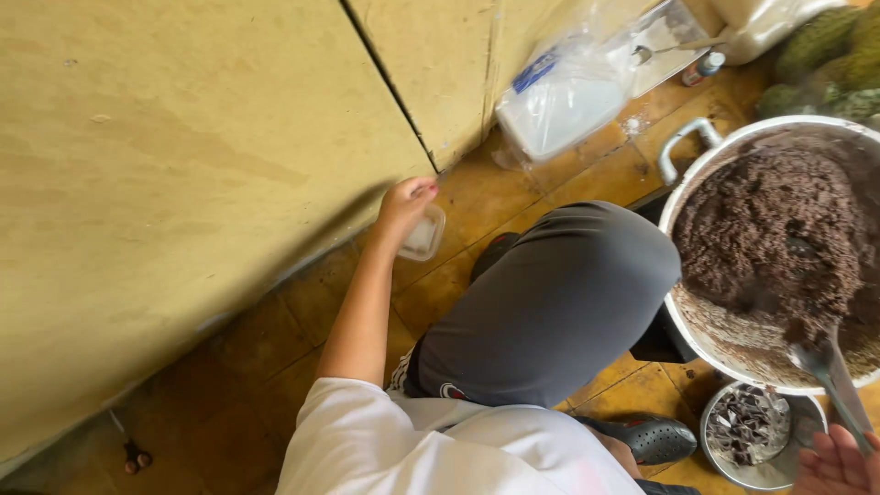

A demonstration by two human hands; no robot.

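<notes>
My left hand (406, 203) reaches out to the yellow wall and grips a small clear plastic cup (424, 235) just above the tiled floor. At the bottom right corner, my right hand (836, 464) holds the handle of a metal spoon (830, 369). The spoon's bowl rests in a big metal pot (686, 316) full of a dark brown grainy mix (779, 234). My bent knee in grey trousers (559, 293) lies between the two hands.
A small metal bowl (782, 467) of dark pieces sits below the pot. A clear bag of white plastic containers (559, 101) leans by the wall. Green bumpy fruits (825, 55) lie at the top right. A black sandal (651, 436) is on my foot.
</notes>
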